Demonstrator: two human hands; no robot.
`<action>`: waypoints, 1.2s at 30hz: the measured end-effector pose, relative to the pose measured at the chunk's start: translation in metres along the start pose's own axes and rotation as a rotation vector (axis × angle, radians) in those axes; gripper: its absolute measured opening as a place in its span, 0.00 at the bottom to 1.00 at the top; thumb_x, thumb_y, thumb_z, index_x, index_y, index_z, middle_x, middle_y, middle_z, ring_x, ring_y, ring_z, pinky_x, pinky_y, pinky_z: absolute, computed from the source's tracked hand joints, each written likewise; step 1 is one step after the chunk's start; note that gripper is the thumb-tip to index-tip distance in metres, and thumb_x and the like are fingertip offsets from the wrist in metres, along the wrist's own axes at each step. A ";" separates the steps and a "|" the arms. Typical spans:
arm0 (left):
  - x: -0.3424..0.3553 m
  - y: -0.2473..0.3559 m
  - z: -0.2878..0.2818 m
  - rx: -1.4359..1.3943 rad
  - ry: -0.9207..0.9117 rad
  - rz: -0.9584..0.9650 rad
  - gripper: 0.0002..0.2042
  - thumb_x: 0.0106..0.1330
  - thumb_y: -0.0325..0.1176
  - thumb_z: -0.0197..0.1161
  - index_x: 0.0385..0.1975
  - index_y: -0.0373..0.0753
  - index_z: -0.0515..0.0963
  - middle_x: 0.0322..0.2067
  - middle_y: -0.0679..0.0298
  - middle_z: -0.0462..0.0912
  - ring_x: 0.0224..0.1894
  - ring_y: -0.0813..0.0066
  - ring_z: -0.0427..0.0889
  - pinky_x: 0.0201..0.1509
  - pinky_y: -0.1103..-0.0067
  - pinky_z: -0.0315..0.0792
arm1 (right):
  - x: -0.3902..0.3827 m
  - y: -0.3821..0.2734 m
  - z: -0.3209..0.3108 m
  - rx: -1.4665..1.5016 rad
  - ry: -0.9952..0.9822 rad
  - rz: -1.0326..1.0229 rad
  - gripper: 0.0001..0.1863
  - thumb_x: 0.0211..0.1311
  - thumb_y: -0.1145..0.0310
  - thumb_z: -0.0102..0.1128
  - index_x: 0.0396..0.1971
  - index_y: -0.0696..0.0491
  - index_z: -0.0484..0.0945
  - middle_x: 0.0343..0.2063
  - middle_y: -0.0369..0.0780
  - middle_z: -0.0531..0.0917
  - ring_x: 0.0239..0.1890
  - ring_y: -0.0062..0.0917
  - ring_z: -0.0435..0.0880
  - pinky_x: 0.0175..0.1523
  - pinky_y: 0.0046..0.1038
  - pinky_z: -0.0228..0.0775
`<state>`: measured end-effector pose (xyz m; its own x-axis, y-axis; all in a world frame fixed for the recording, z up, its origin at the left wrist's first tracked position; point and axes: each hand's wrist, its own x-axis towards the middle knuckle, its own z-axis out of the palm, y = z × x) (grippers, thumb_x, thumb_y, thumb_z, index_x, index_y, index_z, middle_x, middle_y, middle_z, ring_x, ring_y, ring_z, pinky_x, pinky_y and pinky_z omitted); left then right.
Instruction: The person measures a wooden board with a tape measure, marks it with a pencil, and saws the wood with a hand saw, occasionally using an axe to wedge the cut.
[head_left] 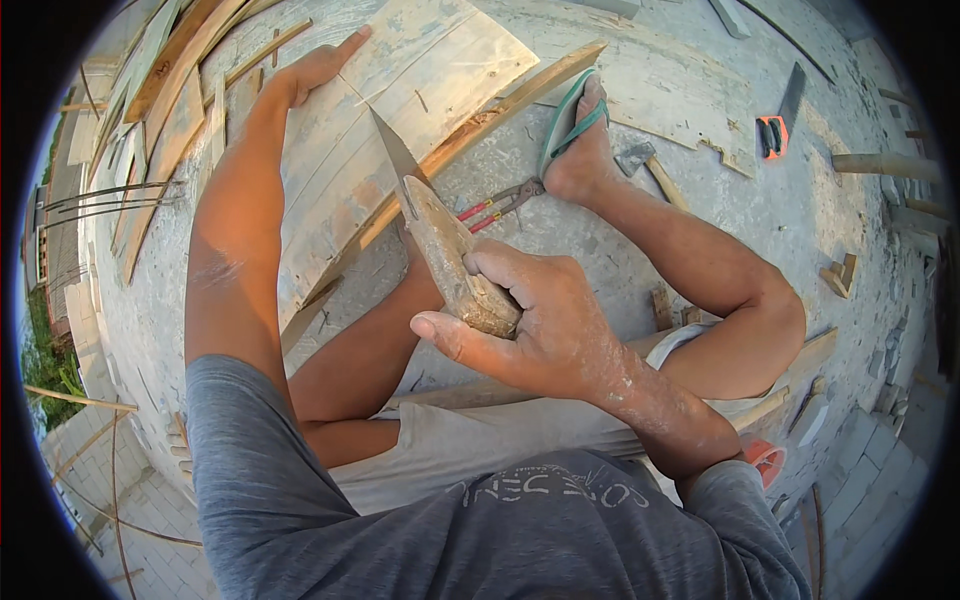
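My right hand (pixel 550 310) is closed round the worn wooden handle (pixel 450 260) of a handsaw. Its thin grey blade (pixel 397 150) slants away to the upper left, the tip at a dark cut line in a large, pale, paint-stained wooden board (pixel 400 130). At the board's far left edge, my left hand (pixel 318 72) grips the wood, one digit stretched along the top. Its other fingers are mostly hidden. A length of timber (pixel 490 120) runs along the board's right side. My right foot, in a green flip-flop (pixel 572 120), rests on the concrete to the right.
Red-handled pincers (pixel 500 205) lie between my legs, near a hammer-like tool with a wooden handle (pixel 665 182). Farther right is another handsaw with an orange and black handle (pixel 772 137). Loose planks (pixel 165 120) pile up at left, by protruding steel bars (pixel 110 200).
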<state>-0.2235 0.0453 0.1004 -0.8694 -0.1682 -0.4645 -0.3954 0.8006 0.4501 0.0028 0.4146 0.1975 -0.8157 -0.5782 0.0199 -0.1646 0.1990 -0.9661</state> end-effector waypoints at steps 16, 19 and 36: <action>0.102 -0.041 0.033 0.164 -0.036 -0.035 0.51 0.66 0.74 0.50 0.68 0.25 0.67 0.68 0.36 0.68 0.73 0.44 0.65 0.75 0.60 0.62 | 0.059 0.048 -0.008 0.050 0.034 0.220 0.13 0.65 0.65 0.69 0.33 0.60 0.81 0.17 0.34 0.74 0.23 0.11 0.68 0.27 0.22 0.62; 0.097 -0.027 0.058 0.088 0.140 -0.141 0.44 0.66 0.70 0.55 0.59 0.25 0.77 0.60 0.36 0.78 0.69 0.44 0.72 0.72 0.65 0.66 | 0.054 0.069 -0.007 0.222 0.147 0.346 0.12 0.67 0.66 0.66 0.31 0.61 0.80 0.16 0.34 0.73 0.23 0.12 0.67 0.26 0.23 0.60; 0.049 -0.085 0.114 0.102 0.638 -0.189 0.44 0.63 0.76 0.51 0.61 0.41 0.80 0.57 0.54 0.84 0.62 0.58 0.80 0.70 0.64 0.63 | 0.040 0.077 0.031 -0.038 0.234 0.351 0.20 0.67 0.60 0.68 0.22 0.59 0.76 0.14 0.33 0.70 0.22 0.12 0.65 0.26 0.26 0.61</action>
<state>-0.1982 0.0342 -0.0474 -0.8048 -0.5929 0.0273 -0.5557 0.7688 0.3164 -0.0257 0.3825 0.1159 -0.9290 -0.2761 -0.2465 0.1288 0.3830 -0.9147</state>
